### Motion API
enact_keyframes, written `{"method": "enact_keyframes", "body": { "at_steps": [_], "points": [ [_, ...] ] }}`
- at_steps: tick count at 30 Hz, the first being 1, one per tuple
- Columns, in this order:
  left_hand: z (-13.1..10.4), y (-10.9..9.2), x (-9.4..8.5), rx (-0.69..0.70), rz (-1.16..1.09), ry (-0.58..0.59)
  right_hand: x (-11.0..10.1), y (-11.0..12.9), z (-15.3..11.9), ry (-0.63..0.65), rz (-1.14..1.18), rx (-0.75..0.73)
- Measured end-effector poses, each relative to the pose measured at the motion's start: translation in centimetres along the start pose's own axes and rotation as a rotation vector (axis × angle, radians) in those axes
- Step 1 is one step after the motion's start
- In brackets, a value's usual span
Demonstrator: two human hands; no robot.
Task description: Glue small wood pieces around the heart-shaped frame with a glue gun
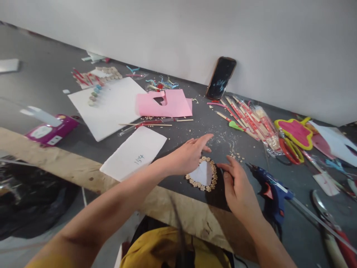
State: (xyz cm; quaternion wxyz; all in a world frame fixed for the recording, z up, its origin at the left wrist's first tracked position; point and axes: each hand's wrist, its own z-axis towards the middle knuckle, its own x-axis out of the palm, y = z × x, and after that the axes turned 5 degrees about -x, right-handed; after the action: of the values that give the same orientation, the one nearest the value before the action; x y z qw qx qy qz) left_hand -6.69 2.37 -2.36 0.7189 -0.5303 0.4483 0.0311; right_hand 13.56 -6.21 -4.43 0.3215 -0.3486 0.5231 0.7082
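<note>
A small heart-shaped piece [205, 174] lies on the dark table near its front edge. Its middle is white, and a border of small tan wooden bits runs round it. Over its upper left edge is my left hand [189, 154], fingers stretched out to the right and nothing seen in them. On the other side my right hand [235, 180] has its fingers apart, the fingertips close to the heart's right border. Whether they touch it I cannot tell. Loose tan bits [236, 156] and pale crumbs are scattered just beyond the hands.
A blue glue gun [272, 190] lies to the right, with pliers [329, 219] beyond it. Scissors [291, 150] and wrapped sticks [251, 119] are further back. A phone [221, 78] leans on the wall. White paper [135, 152], pink paper [173, 106] and a purple box [52, 130] are left.
</note>
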Motion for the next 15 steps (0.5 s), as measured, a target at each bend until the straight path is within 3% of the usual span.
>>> {"method": "enact_keyframes", "body": {
  "at_steps": [7, 15],
  "points": [
    [0.12, 0.56, 0.26, -0.082, -0.092, 0.048, 0.38, -0.07, -0.02, 0.011, -0.031, -0.036],
    [0.06, 0.84, 0.6, -0.037, -0.092, 0.042, 0.41, 0.09, 0.01, 0.032, -0.056, -0.065]
  ]
}}
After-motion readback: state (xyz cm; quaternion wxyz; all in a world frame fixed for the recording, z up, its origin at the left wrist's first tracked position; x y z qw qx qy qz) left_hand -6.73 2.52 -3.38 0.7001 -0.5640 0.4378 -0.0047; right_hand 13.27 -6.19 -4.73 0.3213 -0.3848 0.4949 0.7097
